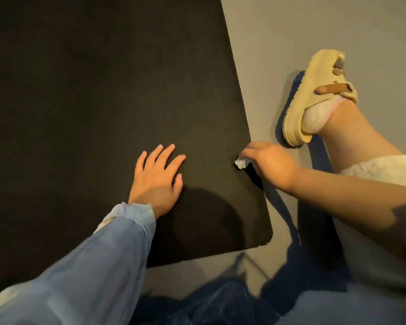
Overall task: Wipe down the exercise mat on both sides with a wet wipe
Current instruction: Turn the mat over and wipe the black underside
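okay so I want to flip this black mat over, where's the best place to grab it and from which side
Grip the near right corner of the mat, coming from the bare floor on the right. That rounded corner is free; the left hand lies flat farther in, so lift it first.

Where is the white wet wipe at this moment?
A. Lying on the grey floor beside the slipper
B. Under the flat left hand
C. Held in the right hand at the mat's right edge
C: the right hand grips the crumpled wet wipe at the right edge of the black mat; the left hand lies flat and empty.
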Action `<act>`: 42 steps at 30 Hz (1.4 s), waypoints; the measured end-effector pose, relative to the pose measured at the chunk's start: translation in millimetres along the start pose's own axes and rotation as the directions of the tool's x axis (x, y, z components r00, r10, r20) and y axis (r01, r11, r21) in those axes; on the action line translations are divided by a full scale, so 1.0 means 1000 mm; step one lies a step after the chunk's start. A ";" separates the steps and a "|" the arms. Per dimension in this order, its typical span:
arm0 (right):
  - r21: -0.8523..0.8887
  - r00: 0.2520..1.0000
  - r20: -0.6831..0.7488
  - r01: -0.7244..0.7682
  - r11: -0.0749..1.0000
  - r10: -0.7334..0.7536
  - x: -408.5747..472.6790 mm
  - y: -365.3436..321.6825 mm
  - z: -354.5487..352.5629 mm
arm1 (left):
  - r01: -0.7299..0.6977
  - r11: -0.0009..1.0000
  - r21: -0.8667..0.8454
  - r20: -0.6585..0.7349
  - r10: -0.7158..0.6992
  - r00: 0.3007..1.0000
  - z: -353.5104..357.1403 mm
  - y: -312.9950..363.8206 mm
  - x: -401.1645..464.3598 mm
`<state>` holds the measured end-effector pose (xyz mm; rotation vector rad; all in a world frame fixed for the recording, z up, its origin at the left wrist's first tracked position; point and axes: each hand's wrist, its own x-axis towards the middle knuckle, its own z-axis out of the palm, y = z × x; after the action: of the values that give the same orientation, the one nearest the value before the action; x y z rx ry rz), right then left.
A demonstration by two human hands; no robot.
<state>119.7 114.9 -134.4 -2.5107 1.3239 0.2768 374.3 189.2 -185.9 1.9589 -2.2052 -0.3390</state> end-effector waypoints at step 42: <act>0.259 0.947 -0.015 -0.308 0.916 0.322 -0.074 -0.225 0.074 | -0.254 0.917 0.308 0.490 0.076 0.868 -0.065 -0.083 -0.064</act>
<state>262.1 317.8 -144.9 -2.1051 1.6728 0.0929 479.2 240.2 -145.3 1.9948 -2.9157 -0.4476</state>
